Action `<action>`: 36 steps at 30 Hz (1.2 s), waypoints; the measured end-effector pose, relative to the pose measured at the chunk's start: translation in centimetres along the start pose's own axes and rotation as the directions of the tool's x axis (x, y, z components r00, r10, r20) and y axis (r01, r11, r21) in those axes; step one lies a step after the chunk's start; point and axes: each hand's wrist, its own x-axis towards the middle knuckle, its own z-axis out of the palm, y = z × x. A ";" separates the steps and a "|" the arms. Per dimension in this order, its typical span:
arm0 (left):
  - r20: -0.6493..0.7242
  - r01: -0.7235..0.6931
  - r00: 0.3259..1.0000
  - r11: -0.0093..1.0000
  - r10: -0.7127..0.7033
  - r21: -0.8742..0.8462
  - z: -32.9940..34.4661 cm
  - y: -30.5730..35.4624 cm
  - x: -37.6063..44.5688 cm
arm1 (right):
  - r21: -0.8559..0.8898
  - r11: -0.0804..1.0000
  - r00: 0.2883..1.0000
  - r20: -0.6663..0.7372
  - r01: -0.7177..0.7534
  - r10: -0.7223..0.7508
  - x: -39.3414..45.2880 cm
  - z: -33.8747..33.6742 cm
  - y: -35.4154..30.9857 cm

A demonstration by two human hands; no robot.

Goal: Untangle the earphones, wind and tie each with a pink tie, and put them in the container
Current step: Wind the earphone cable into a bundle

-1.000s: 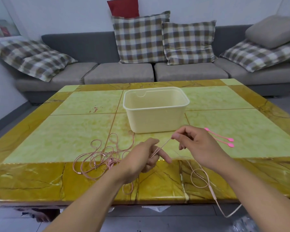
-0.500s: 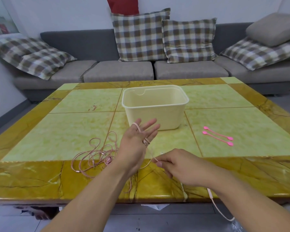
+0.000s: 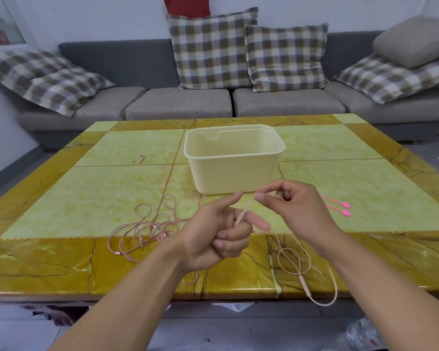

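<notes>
Up front, the right hand (image 3: 299,211) pinches a pink earphone cord (image 3: 243,214) running to the left hand (image 3: 218,236), whose curled fingers seem to grip it. Tangled earphones (image 3: 147,229) lie left; the container (image 3: 233,158) stands behind, partly hiding nothing; 2 pink ties (image 3: 340,209) peek past the right hand on the table (image 3: 86,198).

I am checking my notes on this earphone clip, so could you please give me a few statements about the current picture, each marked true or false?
1. The container holds no earphones. True.
2. The right hand pinches the earphone cord. True.
3. The pink ties lie inside the container. False: they lie on the table, right of the right hand.
4. The left hand rests flat on the table. False: its curled fingers hold the cord.
5. A tangled earphone lies left of the left hand. True.
</notes>
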 end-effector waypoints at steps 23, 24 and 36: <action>-0.241 -0.018 0.962 0.912 0.127 0.410 0.0 -0.5 0.5 | -0.056 0.993 0.985 0.146 0.104 -0.094 -1.0 -0.5 -1.3; -0.187 -0.022 0.978 0.944 0.088 0.330 0.0 -0.4 0.6 | -0.024 0.995 0.992 0.091 0.095 -0.092 -0.9 -0.5 -1.3; -0.441 -0.417 0.833 0.903 0.335 -0.101 -0.6 -0.3 1.6 | -0.327 0.945 0.898 0.407 -0.028 0.168 -1.2 1.9 0.4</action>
